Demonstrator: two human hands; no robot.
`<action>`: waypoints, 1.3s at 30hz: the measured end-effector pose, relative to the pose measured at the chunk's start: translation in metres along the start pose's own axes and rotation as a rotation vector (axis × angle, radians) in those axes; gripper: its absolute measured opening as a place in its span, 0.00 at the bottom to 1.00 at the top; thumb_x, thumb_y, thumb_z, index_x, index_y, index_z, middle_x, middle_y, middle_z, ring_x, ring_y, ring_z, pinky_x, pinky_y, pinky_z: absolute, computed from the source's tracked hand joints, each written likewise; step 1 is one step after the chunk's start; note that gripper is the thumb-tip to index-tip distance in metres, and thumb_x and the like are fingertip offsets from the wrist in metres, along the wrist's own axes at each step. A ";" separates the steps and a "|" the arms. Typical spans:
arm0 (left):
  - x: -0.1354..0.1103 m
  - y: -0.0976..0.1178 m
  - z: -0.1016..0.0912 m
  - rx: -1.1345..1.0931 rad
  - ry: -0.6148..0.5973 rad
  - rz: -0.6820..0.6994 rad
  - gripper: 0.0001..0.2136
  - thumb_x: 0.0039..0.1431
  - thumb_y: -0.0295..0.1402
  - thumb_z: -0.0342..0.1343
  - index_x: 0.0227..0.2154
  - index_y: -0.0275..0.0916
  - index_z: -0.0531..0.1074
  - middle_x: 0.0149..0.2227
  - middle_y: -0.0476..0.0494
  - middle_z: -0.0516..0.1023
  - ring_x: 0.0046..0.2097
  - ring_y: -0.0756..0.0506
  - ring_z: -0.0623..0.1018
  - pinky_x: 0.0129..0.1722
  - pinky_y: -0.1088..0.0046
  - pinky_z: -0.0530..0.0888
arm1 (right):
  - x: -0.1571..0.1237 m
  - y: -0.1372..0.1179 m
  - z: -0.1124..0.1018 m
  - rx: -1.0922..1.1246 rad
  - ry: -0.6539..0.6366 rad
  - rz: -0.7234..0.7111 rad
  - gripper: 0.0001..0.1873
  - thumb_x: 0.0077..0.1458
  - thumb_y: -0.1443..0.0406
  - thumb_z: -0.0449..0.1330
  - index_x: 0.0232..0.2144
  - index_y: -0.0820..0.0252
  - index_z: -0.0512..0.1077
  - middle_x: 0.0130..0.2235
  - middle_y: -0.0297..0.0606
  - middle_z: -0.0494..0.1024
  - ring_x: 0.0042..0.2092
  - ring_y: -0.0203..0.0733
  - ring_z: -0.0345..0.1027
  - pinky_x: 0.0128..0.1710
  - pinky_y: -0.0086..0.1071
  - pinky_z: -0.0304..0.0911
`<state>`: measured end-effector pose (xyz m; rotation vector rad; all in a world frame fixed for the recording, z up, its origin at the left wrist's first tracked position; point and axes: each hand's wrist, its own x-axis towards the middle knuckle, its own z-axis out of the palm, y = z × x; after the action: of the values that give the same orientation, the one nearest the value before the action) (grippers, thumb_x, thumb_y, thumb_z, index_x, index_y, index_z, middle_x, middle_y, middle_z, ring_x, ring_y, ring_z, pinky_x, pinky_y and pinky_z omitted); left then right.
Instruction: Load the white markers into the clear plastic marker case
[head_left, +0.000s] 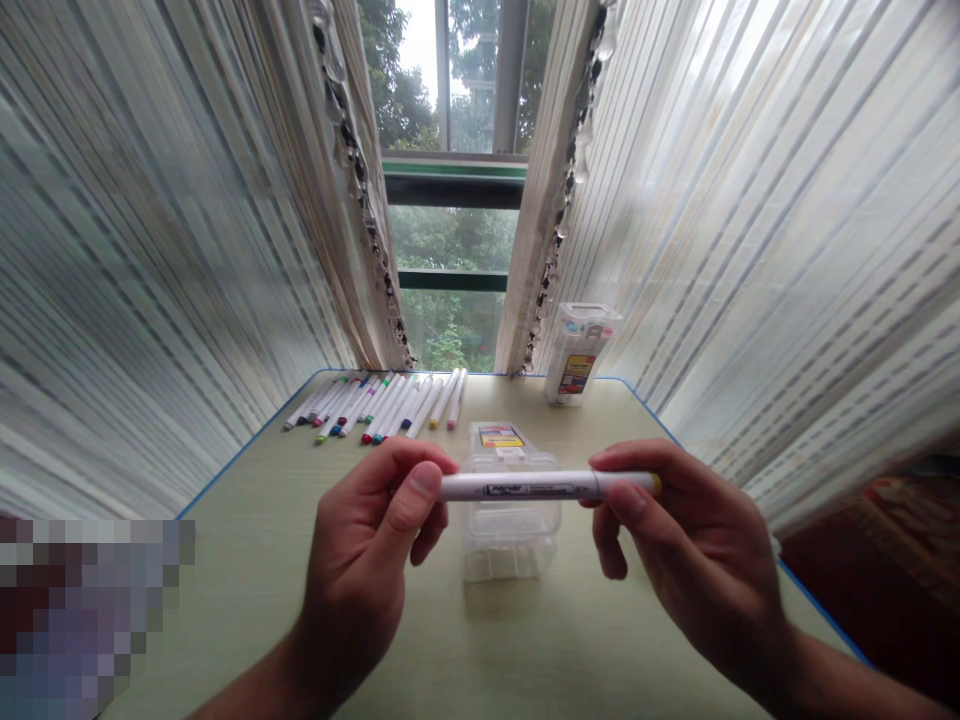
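A white marker (525, 486) with a yellow end is held level above the table, its printed label facing me. My left hand (375, 540) pinches its left end between thumb and fingers. My right hand (682, 540) grips the right end, close to the yellow tip. Below and behind the marker lies a clear plastic case (506, 560) with its lid opened away from me; a yellow and red label shows on the lid. The marker and fingers cover part of the case.
Several white markers with coloured ends (382, 405) lie in a row at the table's far left. A second clear case (576, 365) stands upright at the far right, with some markers inside. Striped curtains (187, 200) flank the window behind the blue-edged table (247, 560).
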<state>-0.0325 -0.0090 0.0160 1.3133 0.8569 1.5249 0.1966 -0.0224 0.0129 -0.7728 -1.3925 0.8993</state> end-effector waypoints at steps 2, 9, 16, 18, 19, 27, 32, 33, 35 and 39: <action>0.000 0.000 0.000 0.001 0.004 0.005 0.09 0.69 0.37 0.60 0.35 0.39 0.79 0.21 0.53 0.67 0.23 0.54 0.65 0.21 0.80 0.61 | 0.000 0.000 0.000 -0.022 -0.004 -0.003 0.06 0.70 0.62 0.63 0.46 0.50 0.79 0.21 0.28 0.74 0.21 0.34 0.68 0.21 0.24 0.63; 0.000 0.003 0.001 0.014 0.018 0.003 0.08 0.68 0.36 0.59 0.34 0.39 0.80 0.21 0.53 0.68 0.23 0.52 0.65 0.21 0.79 0.61 | 0.000 -0.001 0.000 -0.042 -0.020 -0.003 0.06 0.70 0.62 0.62 0.46 0.51 0.79 0.21 0.28 0.74 0.21 0.34 0.68 0.20 0.24 0.63; -0.004 0.001 -0.003 -0.013 0.007 -0.024 0.05 0.64 0.35 0.61 0.38 0.40 0.80 0.22 0.53 0.65 0.24 0.52 0.64 0.22 0.79 0.61 | -0.001 -0.001 -0.001 -0.053 -0.019 -0.007 0.05 0.70 0.61 0.62 0.46 0.51 0.78 0.22 0.28 0.74 0.21 0.34 0.68 0.20 0.25 0.63; -0.004 0.000 -0.003 -0.019 -0.005 -0.019 0.05 0.65 0.34 0.61 0.38 0.41 0.80 0.23 0.52 0.67 0.24 0.52 0.64 0.22 0.79 0.62 | -0.002 0.000 -0.001 -0.065 -0.024 -0.014 0.06 0.71 0.62 0.62 0.47 0.49 0.78 0.22 0.27 0.73 0.21 0.34 0.68 0.21 0.24 0.63; -0.004 0.000 -0.003 -0.020 -0.014 -0.012 0.05 0.65 0.34 0.61 0.38 0.42 0.80 0.23 0.52 0.67 0.24 0.52 0.65 0.22 0.80 0.62 | -0.002 0.001 -0.001 -0.072 -0.026 -0.017 0.07 0.71 0.62 0.62 0.48 0.49 0.78 0.22 0.27 0.73 0.22 0.33 0.68 0.21 0.24 0.64; -0.002 0.000 -0.002 0.004 0.019 -0.002 0.05 0.65 0.35 0.61 0.37 0.42 0.80 0.23 0.51 0.67 0.24 0.51 0.64 0.21 0.79 0.63 | -0.002 -0.001 0.000 -0.083 -0.026 -0.043 0.07 0.70 0.63 0.62 0.48 0.47 0.78 0.23 0.28 0.74 0.22 0.35 0.69 0.21 0.25 0.64; -0.002 -0.001 -0.002 -0.003 0.008 -0.008 0.05 0.65 0.35 0.61 0.36 0.42 0.80 0.23 0.51 0.66 0.24 0.51 0.65 0.21 0.80 0.62 | -0.005 0.000 -0.002 -0.085 -0.027 -0.032 0.07 0.70 0.62 0.62 0.48 0.48 0.78 0.23 0.28 0.74 0.22 0.36 0.69 0.20 0.27 0.64; -0.002 -0.001 -0.002 -0.007 0.002 -0.009 0.05 0.65 0.35 0.61 0.37 0.42 0.80 0.23 0.51 0.66 0.25 0.51 0.65 0.22 0.80 0.62 | -0.005 0.000 -0.002 -0.087 -0.025 -0.028 0.07 0.70 0.62 0.62 0.48 0.48 0.78 0.23 0.28 0.74 0.22 0.36 0.69 0.20 0.27 0.64; -0.004 0.001 0.000 -0.015 0.007 -0.023 0.04 0.64 0.34 0.61 0.37 0.42 0.80 0.23 0.51 0.66 0.25 0.51 0.64 0.22 0.79 0.61 | -0.004 -0.001 -0.002 -0.097 -0.025 -0.025 0.06 0.70 0.63 0.62 0.48 0.48 0.78 0.23 0.28 0.74 0.22 0.35 0.69 0.21 0.26 0.65; -0.007 0.005 0.003 -0.019 0.075 -0.073 0.04 0.60 0.33 0.62 0.36 0.42 0.80 0.24 0.52 0.66 0.25 0.51 0.64 0.23 0.77 0.59 | -0.002 -0.003 -0.001 -0.118 -0.029 -0.033 0.06 0.69 0.64 0.63 0.47 0.49 0.78 0.23 0.28 0.74 0.22 0.34 0.69 0.21 0.24 0.65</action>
<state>-0.0303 -0.0170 0.0192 1.2043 0.9256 1.5297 0.1975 -0.0250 0.0144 -0.8263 -1.4902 0.8106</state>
